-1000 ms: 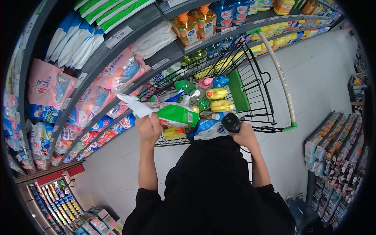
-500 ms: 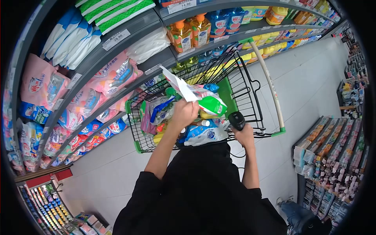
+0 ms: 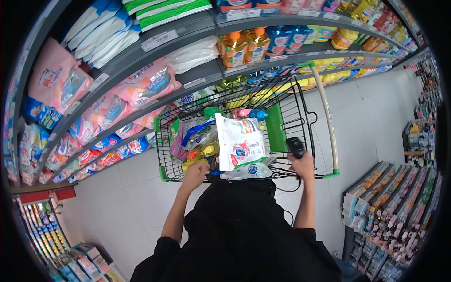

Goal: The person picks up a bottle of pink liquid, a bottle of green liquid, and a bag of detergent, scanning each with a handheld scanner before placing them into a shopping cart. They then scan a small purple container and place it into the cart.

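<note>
A wire shopping cart (image 3: 164,136) with green corners stands in front of me. On top of its goods lies a white printed bag (image 3: 243,141), front side up. My left hand (image 3: 195,175) is at the cart's near edge, fingers curled; whether they hold anything is hidden. Wrapped in my right hand (image 3: 303,164) is a black handheld scanner (image 3: 295,147) with a cable, beside the cart's green panel (image 3: 276,128). Around the white bag are a blue-handled item (image 3: 199,130), yellow bottles (image 3: 210,150) and a clear-and-blue pack (image 3: 249,171).
Shelves with pink bags (image 3: 54,77), orange bottles (image 3: 233,49) and blue bottles (image 3: 278,40) curve along the left and far side. The cart's handle (image 3: 325,117) is at the right. A rack of small goods (image 3: 390,197) stands at the lower right.
The white bag has gone from my left hand to lying flat on the cart's goods. My left hand has moved left and nearer to me. The scanner has shifted slightly right.
</note>
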Demonstrator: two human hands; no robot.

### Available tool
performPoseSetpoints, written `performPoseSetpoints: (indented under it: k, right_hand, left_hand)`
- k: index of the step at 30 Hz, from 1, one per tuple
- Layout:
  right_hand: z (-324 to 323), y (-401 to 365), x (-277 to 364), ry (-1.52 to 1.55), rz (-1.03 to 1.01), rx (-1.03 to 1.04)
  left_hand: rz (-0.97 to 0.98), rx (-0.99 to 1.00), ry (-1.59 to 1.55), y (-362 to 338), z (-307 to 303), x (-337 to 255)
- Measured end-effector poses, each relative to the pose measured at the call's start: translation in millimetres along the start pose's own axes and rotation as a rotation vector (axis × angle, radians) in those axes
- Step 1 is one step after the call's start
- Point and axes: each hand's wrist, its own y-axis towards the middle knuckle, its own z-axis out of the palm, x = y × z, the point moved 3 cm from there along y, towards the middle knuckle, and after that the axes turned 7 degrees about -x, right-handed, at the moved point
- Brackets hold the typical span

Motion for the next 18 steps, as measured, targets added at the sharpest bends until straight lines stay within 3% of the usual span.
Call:
performPoseSetpoints:
  k: [1,3,6,10,12,13,14,16,18]
  right_hand:
    - [-12.0,10.2,5.1,-0.036,0.031,-0.068]
    - [-36.5,25.5,22.6,0.020,0.012,-0.163]
    - [-56.4,53.5,46.5,0.025,-0.178,-0.263]
    - [-60.0,123.3,35.3,-0.270,-0.353,-0.410]
    - [-59.4,135.9,49.1,-0.302,-0.401,-0.426]
    - [-57.7,147.4,45.8,-0.384,-0.425,-0.497]
    - [-54.4,161.4,40.8,-0.460,-0.446,-0.574]
    - [-54.9,183.2,30.6,-0.494,-0.384,-0.531]
    - [-51.6,192.4,26.1,-0.557,-0.269,-0.536]
  left_hand:
    - [-0.097,-0.115,-0.124,1.6,-24.1,-20.2]
    - [-0.092,-0.227,-0.418,8.1,-58.7,-74.6]
    - [0.321,-0.173,-0.630,12.8,-117.7,-171.2]
    - [0.770,0.061,-0.960,-15.0,-169.0,-291.6]
    - [1.015,-0.030,-1.109,-24.8,-177.7,-329.4]
    - [0.922,-0.189,-1.318,-34.2,-177.7,-347.6]
    - [0.965,-0.334,-1.581,-48.3,-168.3,-362.0]
    - [1.253,-0.508,-1.563,-39.7,-160.3,-361.0]
    - [1.267,-0.483,-1.573,-43.8,-165.5,-357.7]
